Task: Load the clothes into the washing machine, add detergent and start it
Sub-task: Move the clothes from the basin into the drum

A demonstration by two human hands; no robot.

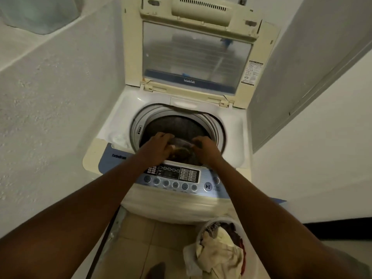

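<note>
A top-loading washing machine (237,127) stands between two white walls with its lid (195,57) raised upright. Both my hands reach into the front of the round drum opening (181,122). My left hand (158,146) and my right hand (205,147) each grip an edge of a dark brown garment (182,153) that hangs between them, low inside the drum. The control panel (177,178) with its row of round buttons lies just below my wrists. A white laundry basket (199,236) heaped with cream and dark red clothes (221,250) sits on the floor at the lower right.
White walls close in on the left and right of the machine. A tiled floor (153,238) shows in front of it. The tip of a dark shoe (157,270) is at the bottom edge. A plastic cover wraps the machine's front.
</note>
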